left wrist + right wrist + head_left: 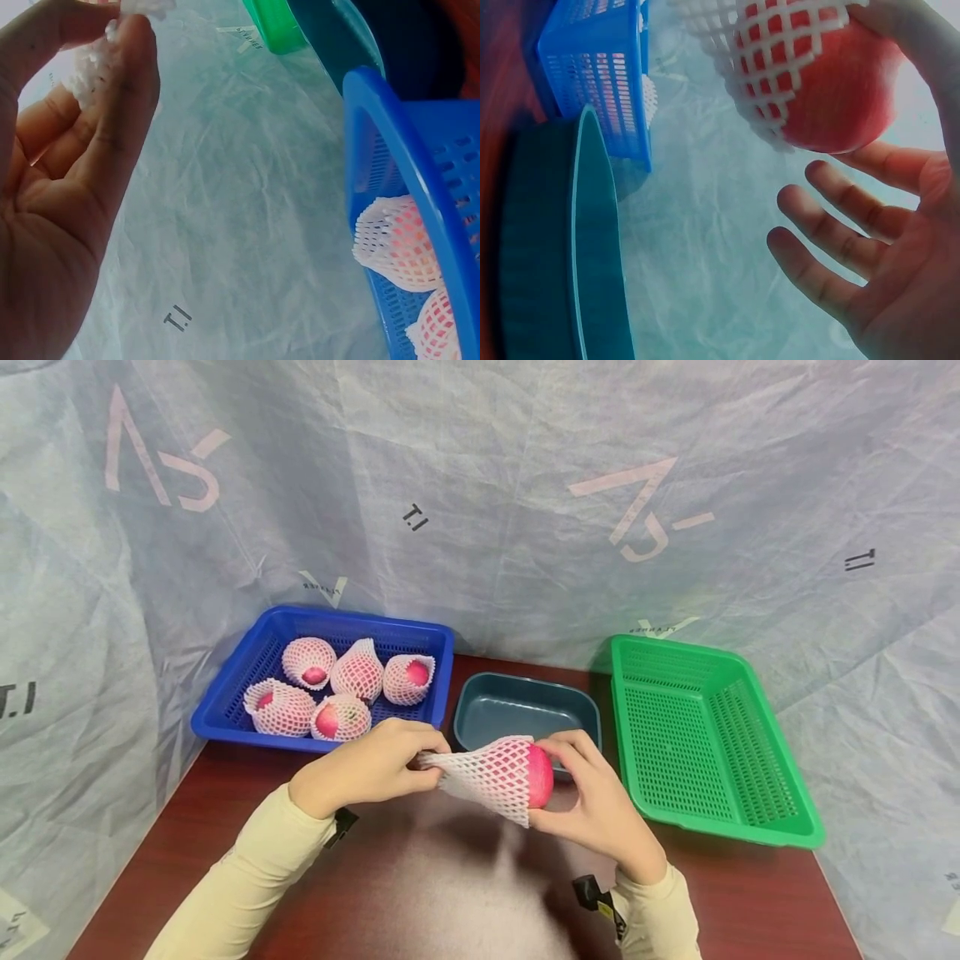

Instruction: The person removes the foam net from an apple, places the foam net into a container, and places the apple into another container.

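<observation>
Between the two hands, above the table, a red apple (541,777) is partly inside a white foam net (491,774). My left hand (382,763) pinches the gathered tail of the net between thumb and fingers. On the other side, my right hand (592,797) grips the bare end of the apple between thumb and index finger. The right wrist view shows the apple (847,90) with its lower fingers spread away from it. In the left wrist view the bunched net (94,71) sits at the left fingertips.
A blue basket (258,740) at the left holds several net-wrapped fruits (358,672). Behind the hands stands a dark teal tub (525,706). At the right is a green basket (675,739) on the red-brown table (420,893). A grey cloth (480,510) hangs behind.
</observation>
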Motion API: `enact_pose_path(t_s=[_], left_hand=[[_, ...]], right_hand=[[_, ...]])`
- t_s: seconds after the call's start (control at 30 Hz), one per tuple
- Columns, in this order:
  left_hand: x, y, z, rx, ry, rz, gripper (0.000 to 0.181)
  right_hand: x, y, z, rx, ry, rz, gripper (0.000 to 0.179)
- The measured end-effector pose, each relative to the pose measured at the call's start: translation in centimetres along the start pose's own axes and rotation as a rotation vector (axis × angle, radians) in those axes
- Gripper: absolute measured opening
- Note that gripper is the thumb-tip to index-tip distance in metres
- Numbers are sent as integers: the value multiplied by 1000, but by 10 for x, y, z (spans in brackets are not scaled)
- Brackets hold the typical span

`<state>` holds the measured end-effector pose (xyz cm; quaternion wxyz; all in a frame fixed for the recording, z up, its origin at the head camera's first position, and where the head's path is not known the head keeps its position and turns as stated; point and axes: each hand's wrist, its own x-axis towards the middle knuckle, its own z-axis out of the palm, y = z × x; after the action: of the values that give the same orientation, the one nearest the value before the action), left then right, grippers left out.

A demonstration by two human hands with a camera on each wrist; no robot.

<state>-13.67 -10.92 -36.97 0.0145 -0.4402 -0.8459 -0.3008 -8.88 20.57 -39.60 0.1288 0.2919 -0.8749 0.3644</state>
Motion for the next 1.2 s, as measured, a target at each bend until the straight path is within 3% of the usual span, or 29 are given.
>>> enact_pose_path(t_s=[0.37,0.57,0.77,1.0,1.2], left_hand=[[-5,-16,-7,59,23,-33,9],[7,-25,-10,82,18,-53,9],[37,-36,-13,105,-11,-77,7],[90,-46,-16,175,-104,-86,4],[128,-62,-4,160,-178,-162,4]], right_hand=[[-14,8,-14,-67,54,26,68],[-18,10,-19,-88,68,20,69],[-22,10,-21,-120,72,40,70],[-24,10,-21,-120,63,56,71],[-25,11,-18,-104,58,40,67]])
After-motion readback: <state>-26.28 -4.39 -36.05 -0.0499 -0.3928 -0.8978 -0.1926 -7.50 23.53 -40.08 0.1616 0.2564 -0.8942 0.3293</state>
